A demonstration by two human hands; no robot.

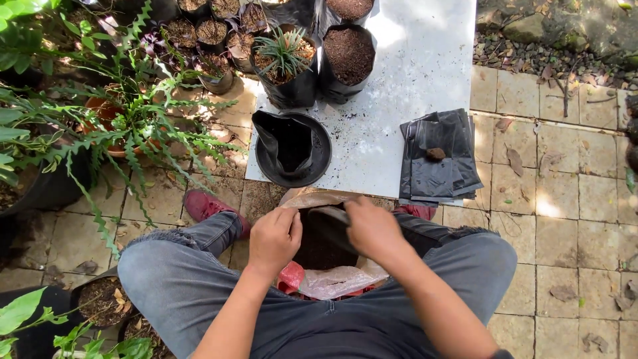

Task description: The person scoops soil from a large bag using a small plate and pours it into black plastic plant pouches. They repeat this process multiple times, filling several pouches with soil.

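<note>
Both of your hands are pinching the rim of a black planting bag [323, 229], your left hand [274, 238] gripping its near-left edge and your right hand [372, 227] closed over the right edge, so you are holding its mouth open just above the sack of soil [332, 279] between your knees. You are sitting with that sack wedged against your legs, its pale lining folded outward. Just beyond it, another empty bag is slumping in a round black saucer [318, 166] on the white board [412, 73], and a stack of flat black bags [438, 159] is lying to the right with a small clod on top. Filled bags, one with a spiky little plant [282, 50], are standing at the far end. Thin plastic like this could easily be slipping from your fingertips or folding shut, and soil might then be spilling onto your jeans or the paving instead.
</note>
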